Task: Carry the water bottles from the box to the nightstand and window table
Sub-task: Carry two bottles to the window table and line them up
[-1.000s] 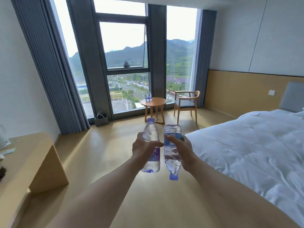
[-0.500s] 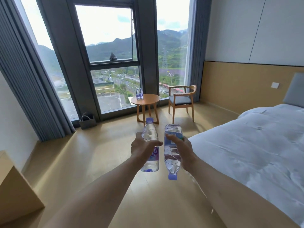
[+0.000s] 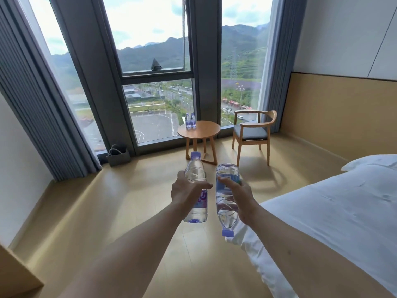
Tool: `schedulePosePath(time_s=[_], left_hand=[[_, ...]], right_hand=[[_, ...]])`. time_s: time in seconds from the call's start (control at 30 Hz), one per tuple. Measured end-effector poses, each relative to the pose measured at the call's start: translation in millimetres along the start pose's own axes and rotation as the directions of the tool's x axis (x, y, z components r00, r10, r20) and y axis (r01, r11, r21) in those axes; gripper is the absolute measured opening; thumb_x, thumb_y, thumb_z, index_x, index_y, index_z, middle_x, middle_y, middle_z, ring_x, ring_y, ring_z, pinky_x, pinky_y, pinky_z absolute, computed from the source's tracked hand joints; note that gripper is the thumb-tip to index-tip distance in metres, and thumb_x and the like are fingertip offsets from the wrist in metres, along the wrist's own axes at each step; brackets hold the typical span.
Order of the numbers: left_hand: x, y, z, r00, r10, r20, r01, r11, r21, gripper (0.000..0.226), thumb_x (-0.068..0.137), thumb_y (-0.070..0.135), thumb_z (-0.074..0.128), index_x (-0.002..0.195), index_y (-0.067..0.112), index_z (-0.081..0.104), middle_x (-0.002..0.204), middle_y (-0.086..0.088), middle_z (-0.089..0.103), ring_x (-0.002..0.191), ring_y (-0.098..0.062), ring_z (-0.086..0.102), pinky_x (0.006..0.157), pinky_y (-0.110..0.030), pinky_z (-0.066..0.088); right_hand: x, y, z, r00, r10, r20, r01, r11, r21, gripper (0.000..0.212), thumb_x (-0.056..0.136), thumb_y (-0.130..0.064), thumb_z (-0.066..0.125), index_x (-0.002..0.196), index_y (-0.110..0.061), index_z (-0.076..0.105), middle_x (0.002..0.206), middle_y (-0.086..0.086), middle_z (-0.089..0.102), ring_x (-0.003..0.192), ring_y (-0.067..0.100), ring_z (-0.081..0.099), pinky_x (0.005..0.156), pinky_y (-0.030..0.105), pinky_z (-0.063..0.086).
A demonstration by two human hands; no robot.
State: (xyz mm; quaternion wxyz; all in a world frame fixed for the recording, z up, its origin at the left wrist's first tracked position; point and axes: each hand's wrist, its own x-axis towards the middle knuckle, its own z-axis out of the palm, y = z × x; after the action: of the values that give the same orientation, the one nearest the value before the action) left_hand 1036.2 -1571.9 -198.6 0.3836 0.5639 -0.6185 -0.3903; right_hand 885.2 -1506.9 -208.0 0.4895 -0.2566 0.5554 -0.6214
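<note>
Round window table [image 3: 204,130], two bottles [image 3: 190,120] upright

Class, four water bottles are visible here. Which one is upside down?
The bottle in the right hand: that bottle points its purple cap downward. The left hand's bottle and the two on the round table stand cap-up.

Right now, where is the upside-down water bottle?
In the head view, the upside-down bottle is in the right hand, cap down, beside the upright bottle and near the bed.

left bottle [image 3: 196,190] upright, held | right bottle [image 3: 226,196] inverted, held | two [image 3: 190,120] on window table [image 3: 204,131]
</note>
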Motion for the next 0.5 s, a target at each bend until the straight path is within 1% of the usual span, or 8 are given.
schedulePosePath(time_s=[0.1, 0.13, 0.23, 0.37, 0.5], left_hand=[[55, -5, 18, 1.000, -0.003, 0.017, 0.003, 1.000, -0.019, 0.071, 0.062, 0.047, 0.086, 0.117, 0.029, 0.046, 0.094, 0.007, 0.064, 0.078, -0.012, 0.067, 0.060, -0.025, 0.051], [76, -7, 24, 1.000, 0.007, 0.025, -0.006, 1.000, -0.023, 0.071, 0.062, 0.046, 0.087, 0.118, 0.029, 0.046, 0.095, 0.007, 0.064, 0.078, -0.012, 0.067, 0.060, -0.025, 0.051], [146, -11, 36, 0.999, 0.017, 0.042, -0.015, 0.999, -0.051, 0.072, 0.064, 0.044, 0.088, 0.119, 0.030, 0.045, 0.094, 0.008, 0.063, 0.078, -0.010, 0.066, 0.056, -0.024, 0.048], [242, -11, 39, 0.997, 0.044, 0.070, -0.040, 0.997, -0.061, 0.073, 0.064, 0.043, 0.090, 0.122, 0.026, 0.047, 0.100, 0.002, 0.065, 0.084, -0.016, 0.067, 0.062, -0.029, 0.053], [342, -5, 39, 0.994, 0.016, 0.107, -0.008, 0.997, -0.076, 0.075, 0.060, 0.045, 0.090, 0.120, 0.025, 0.050, 0.100, -0.001, 0.067, 0.085, -0.018, 0.068, 0.063, -0.030, 0.054]], right_hand=[[53, -6, 9, 1.000, 0.009, -0.015, -0.009, 1.000, -0.004, 0.050, 0.082, -0.033, 0.084, 0.124, -0.016, 0.064, 0.108, 0.020, 0.074, 0.091, 0.040, 0.075, 0.057, 0.036, 0.060], [72, -7, 14, 1.000, 0.004, -0.023, -0.004, 1.000, -0.008, 0.049, 0.083, -0.033, 0.084, 0.124, -0.015, 0.064, 0.108, 0.020, 0.074, 0.090, 0.040, 0.075, 0.056, 0.036, 0.059], [135, -17, 31, 0.999, -0.012, -0.034, 0.011, 1.000, -0.021, 0.050, 0.083, -0.033, 0.083, 0.126, -0.015, 0.063, 0.110, 0.021, 0.073, 0.092, 0.040, 0.074, 0.056, 0.034, 0.059], [219, -34, 60, 0.999, -0.005, -0.039, 0.003, 0.999, -0.041, 0.052, 0.084, -0.035, 0.082, 0.127, -0.017, 0.060, 0.116, 0.021, 0.070, 0.098, 0.039, 0.073, 0.056, 0.033, 0.059], [308, -51, 92, 0.996, 0.024, -0.086, -0.029, 0.998, -0.056, 0.055, 0.083, -0.038, 0.083, 0.128, -0.016, 0.060, 0.119, 0.023, 0.068, 0.104, 0.041, 0.070, 0.062, 0.036, 0.059]])
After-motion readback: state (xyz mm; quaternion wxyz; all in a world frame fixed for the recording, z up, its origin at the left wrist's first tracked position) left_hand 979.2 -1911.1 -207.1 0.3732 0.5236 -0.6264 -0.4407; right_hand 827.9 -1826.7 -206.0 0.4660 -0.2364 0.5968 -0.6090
